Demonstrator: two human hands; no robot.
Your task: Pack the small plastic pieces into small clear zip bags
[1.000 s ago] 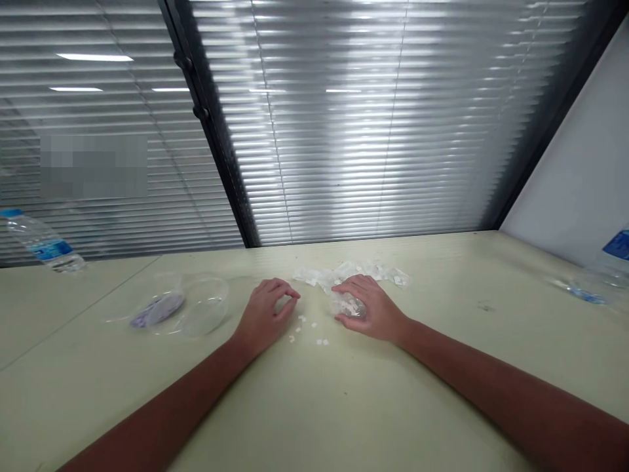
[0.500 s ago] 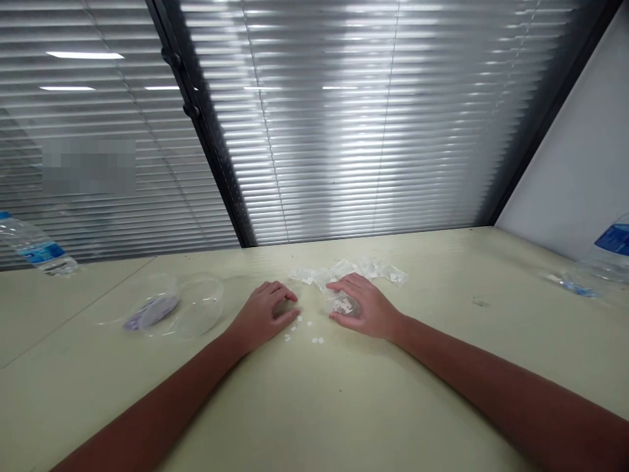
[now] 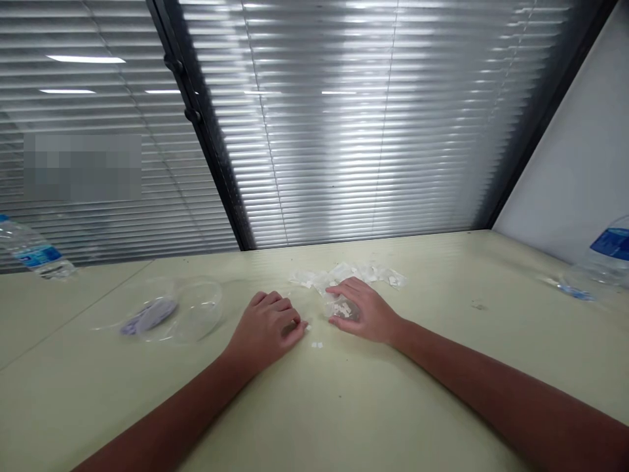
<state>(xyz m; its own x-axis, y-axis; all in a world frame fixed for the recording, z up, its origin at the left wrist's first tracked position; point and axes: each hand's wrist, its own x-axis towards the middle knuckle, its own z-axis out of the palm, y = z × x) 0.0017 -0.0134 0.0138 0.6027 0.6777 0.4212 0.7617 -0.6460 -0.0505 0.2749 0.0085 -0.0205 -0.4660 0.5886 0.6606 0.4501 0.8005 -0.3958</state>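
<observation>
My right hand (image 3: 366,308) curves its thumb and fingers round a small clear plastic container (image 3: 341,307) with white pieces in it. To its left, my left hand (image 3: 268,328) rests low on the table, fingers curled and thumb drawn close to the index finger. A small white piece (image 3: 308,328) shows at the tip of that thumb; whether it is gripped is unclear. Two more white squares (image 3: 317,345) lie on the table between my hands. Behind the container spreads a row of clear packets (image 3: 363,271) with white bits.
Clear round plastic lids or dishes (image 3: 199,311) and a purple-grey item (image 3: 150,314) lie left on the pale table (image 3: 344,406). A water bottle (image 3: 37,252) is at far left, a larger bottle (image 3: 612,252) at far right. Blinds (image 3: 319,144) rise behind.
My left hand has moved a little right and nearer me over the loose white squares, its fingers closing and covering several of them. My right hand stays at the container.
</observation>
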